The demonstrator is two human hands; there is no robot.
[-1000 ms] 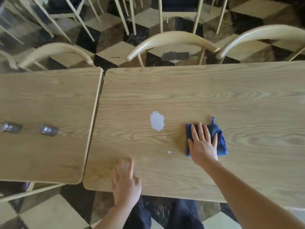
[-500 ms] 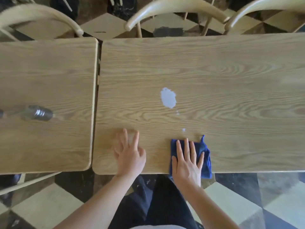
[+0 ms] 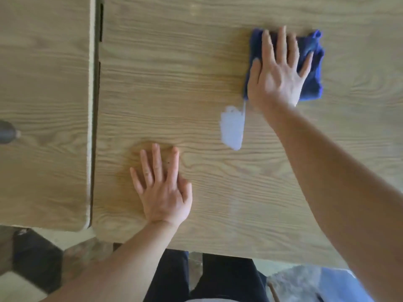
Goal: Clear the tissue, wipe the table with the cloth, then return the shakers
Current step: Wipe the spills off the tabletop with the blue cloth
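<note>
My right hand (image 3: 277, 73) lies flat, fingers spread, pressing a folded blue cloth (image 3: 309, 62) onto the wooden table (image 3: 174, 83) at the upper right. Just below and left of the cloth is a white patch (image 3: 232, 127) on the wood, with a thin smear running up toward the cloth. My left hand (image 3: 163, 188) rests palm down on the table near its front edge and holds nothing. One shaker (image 3: 7, 132) shows only partly at the far left edge, on the neighbouring table (image 3: 43, 83).
A dark gap (image 3: 94, 127) separates the two tables. Below the front edge I see my dark trousers (image 3: 196, 280) and a checkered floor (image 3: 32, 258).
My right hand has pushed the cloth from the front edge up past the white patch to the far side. The view has tilted downward; chairs have left the view. My left hand stays planted.
</note>
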